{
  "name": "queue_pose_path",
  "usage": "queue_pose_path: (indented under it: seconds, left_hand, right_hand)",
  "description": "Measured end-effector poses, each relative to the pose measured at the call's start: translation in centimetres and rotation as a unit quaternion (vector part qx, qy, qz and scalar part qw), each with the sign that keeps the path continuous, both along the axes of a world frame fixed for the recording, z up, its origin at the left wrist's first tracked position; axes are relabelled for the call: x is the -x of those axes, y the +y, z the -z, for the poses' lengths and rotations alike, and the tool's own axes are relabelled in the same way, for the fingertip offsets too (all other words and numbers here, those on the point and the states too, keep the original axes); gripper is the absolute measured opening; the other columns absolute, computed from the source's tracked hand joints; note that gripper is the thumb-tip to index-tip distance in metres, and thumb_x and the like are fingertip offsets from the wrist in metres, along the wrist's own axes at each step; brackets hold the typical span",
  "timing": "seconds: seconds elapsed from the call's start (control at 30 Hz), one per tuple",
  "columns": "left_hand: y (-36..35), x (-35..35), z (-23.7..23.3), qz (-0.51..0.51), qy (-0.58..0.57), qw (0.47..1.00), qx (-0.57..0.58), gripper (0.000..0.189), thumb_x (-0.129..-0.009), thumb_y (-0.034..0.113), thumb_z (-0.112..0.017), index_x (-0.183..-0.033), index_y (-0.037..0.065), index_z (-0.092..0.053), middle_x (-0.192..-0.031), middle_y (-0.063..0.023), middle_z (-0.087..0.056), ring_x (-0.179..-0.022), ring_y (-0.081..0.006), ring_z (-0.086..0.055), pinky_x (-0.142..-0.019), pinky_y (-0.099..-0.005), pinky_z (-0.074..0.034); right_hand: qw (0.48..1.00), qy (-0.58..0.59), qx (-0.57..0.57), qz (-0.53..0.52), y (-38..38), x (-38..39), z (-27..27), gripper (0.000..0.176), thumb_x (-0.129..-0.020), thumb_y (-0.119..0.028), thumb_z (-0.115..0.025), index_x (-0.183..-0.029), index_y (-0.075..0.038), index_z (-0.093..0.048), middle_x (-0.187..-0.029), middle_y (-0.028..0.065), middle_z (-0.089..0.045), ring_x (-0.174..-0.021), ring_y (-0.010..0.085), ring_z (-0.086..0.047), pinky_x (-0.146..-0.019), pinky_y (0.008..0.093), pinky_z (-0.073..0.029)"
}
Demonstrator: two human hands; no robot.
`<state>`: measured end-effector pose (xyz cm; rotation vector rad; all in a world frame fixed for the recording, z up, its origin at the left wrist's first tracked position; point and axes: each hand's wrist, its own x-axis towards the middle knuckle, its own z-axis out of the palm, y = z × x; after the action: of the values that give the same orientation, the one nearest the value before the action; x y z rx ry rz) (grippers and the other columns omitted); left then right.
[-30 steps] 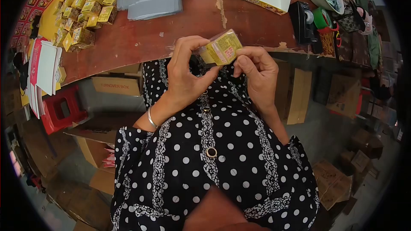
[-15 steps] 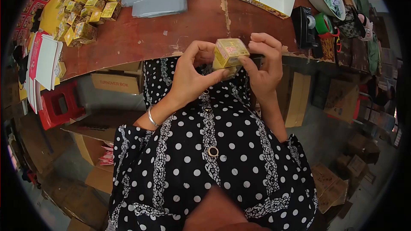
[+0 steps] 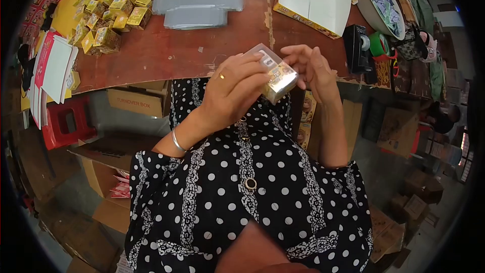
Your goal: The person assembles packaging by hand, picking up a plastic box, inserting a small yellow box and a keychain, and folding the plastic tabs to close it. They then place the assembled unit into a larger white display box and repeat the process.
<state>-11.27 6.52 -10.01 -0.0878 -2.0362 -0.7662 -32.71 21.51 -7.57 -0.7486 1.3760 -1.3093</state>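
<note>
My left hand [image 3: 233,90] grips a small yellow box in a clear plastic sleeve [image 3: 275,75], held just above the table's near edge and tilted. A ring sits on one finger and a bangle on that wrist. My right hand [image 3: 313,68] is beside the box on its right, fingers spread and lightly touching its end. A pile of the same small yellow boxes [image 3: 108,10] lies at the table's far left. A stack of flat clear sleeves [image 3: 197,7] lies behind my hands.
The worn red-brown table [image 3: 166,53] also carries a white-and-yellow open carton [image 3: 316,2], a black tape dispenser [image 3: 357,45] and green tape roll [image 3: 380,43]. Below the table stand a cardboard box marked "TURNOVER BOX" [image 3: 135,102] and a red stool [image 3: 65,124]. More cartons sit at lower right.
The box has turned so its clear sleeve end faces up. My left hand moved over the top of it. My right hand's fingers loosened and spread.
</note>
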Motion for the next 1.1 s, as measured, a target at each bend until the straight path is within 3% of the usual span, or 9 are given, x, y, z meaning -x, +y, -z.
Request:
queue_pose_path:
  seconds: [0.03, 0.07, 0.17, 0.3, 0.4, 0.6, 0.7, 0.9, 1.1]
  left_hand:
    - [0.0, -0.2, -0.1, -0.014, -0.009, 0.999, 0.036, 0.038, -0.079, 0.001, -0.077, -0.115, 0.007, -0.067, -0.121, -0.0109, -0.064, -0.122, -0.0324, -0.063, -0.1, -0.0498, -0.053]
    - [-0.1, -0.4, -0.1, -0.015, -0.005, 0.999, 0.037, 0.038, -0.079, 0.001, -0.077, -0.115, 0.007, -0.067, -0.121, -0.0109, -0.064, -0.122, -0.0324, -0.063, -0.1, -0.0498, -0.053]
    - [-0.5, -0.6, 0.4, -0.003, -0.017, 0.994, 0.104, 0.04, -0.082, 0.007, -0.076, -0.121, 0.012, -0.068, -0.135, -0.011, -0.056, -0.13, -0.0338, -0.057, -0.106, -0.0514, -0.051]
    - [-0.5, -0.1, 0.5, -0.012, -0.014, 0.994, 0.11, 0.047, -0.081, 0.009, -0.078, -0.126, 0.016, -0.068, -0.145, -0.0131, -0.052, -0.136, -0.0346, -0.052, -0.109, -0.0553, -0.047]
    - [-2.5, -0.7, 0.4, -0.078, -0.071, 0.991, 0.078, 0.049, -0.082, 0.003, -0.074, -0.129, 0.017, -0.066, -0.149, -0.0151, -0.049, -0.138, -0.0372, -0.051, -0.112, -0.0562, -0.043]
    - [-9.2, -2.2, 0.7, -0.19, -0.135, 0.97, 0.07, 0.042, -0.083, -0.001, -0.074, -0.124, 0.006, -0.065, -0.138, -0.0159, -0.057, -0.135, -0.0399, -0.052, -0.111, -0.0532, -0.043]
    - [-12.9, -2.5, 0.2, -0.231, -0.154, 0.956, 0.092, 0.044, -0.082, 0.001, -0.077, -0.123, 0.005, -0.064, -0.136, -0.015, -0.059, -0.134, -0.038, -0.053, -0.111, -0.0502, -0.044]
    - [-18.3, -1.5, -1.6, -0.231, -0.239, 0.942, 0.037, 0.058, -0.08, 0.007, -0.081, -0.133, 0.003, -0.058, -0.136, -0.017, -0.059, -0.129, -0.0389, -0.054, -0.109, -0.0448, -0.045]
    - [-20.9, 0.6, -1.0, -0.155, -0.32, 0.934, 0.031, 0.06, -0.08, 0.011, -0.083, -0.134, 0.001, -0.059, -0.127, -0.0161, -0.062, -0.117, -0.037, -0.059, -0.1, -0.0434, -0.049]
  right_hand:
    - [0.999, -0.023, 0.0, 0.026, -0.4, -1.2, 0.0, 0.074, -0.1, -0.067, -0.051, -0.128, 0.002, -0.06, -0.096, 0.0024, -0.067, -0.071, 0.0013, -0.055, -0.05, 0.0148, -0.03]
    - [0.999, -0.019, 0.001, 0.026, -0.6, -1.1, -0.4, 0.074, -0.1, -0.067, -0.051, -0.128, 0.002, -0.06, -0.096, 0.0024, -0.067, -0.071, 0.0013, -0.055, -0.05, 0.0148, -0.03]
    - [0.995, -0.011, -0.026, -0.099, -1.7, -1.9, -2.2, 0.047, -0.102, -0.037, -0.064, -0.128, 0.002, -0.062, -0.104, 0.0013, -0.069, -0.08, 0.0028, -0.059, -0.063, 0.017, -0.047]
    - [0.987, 0.001, -0.053, -0.15, -2.7, -0.3, -3.2, 0.046, -0.094, -0.028, -0.074, -0.128, 0.0, -0.061, -0.109, 0.0026, -0.069, -0.093, 0.0053, -0.062, -0.077, 0.0204, -0.052]
    - [0.993, 0.102, 0.062, -0.016, -3.0, 3.1, -2.9, 0.046, -0.086, -0.014, -0.081, -0.125, -0.001, -0.06, -0.115, 0.0058, -0.068, -0.102, 0.0117, -0.064, -0.087, 0.027, -0.053]
    - [0.881, 0.334, 0.119, 0.313, -5.9, 15.2, -0.8, 0.047, -0.084, -0.014, -0.083, -0.122, 0.003, -0.06, -0.115, 0.0093, -0.07, -0.112, 0.0162, -0.064, -0.094, 0.03, -0.052]
    - [0.784, 0.528, -0.025, 0.327, -7.0, 18.7, -0.3, 0.049, -0.088, -0.016, -0.08, -0.127, 0.004, -0.058, -0.117, 0.0115, -0.07, -0.107, 0.0161, -0.067, -0.091, 0.03, -0.054]
    - [0.764, 0.546, -0.092, 0.332, -9.1, 22.0, 3.6, 0.045, -0.084, -0.021, -0.081, -0.119, 0.004, -0.064, -0.112, 0.0171, -0.074, -0.095, 0.0265, -0.075, -0.084, 0.0374, -0.058]
    - [0.76, 0.56, -0.113, 0.308, -10.3, 23.0, 4.6, 0.041, -0.087, -0.02, -0.076, -0.118, 0.004, -0.065, -0.105, 0.0179, -0.077, -0.096, 0.0235, -0.074, -0.082, 0.034, -0.056]
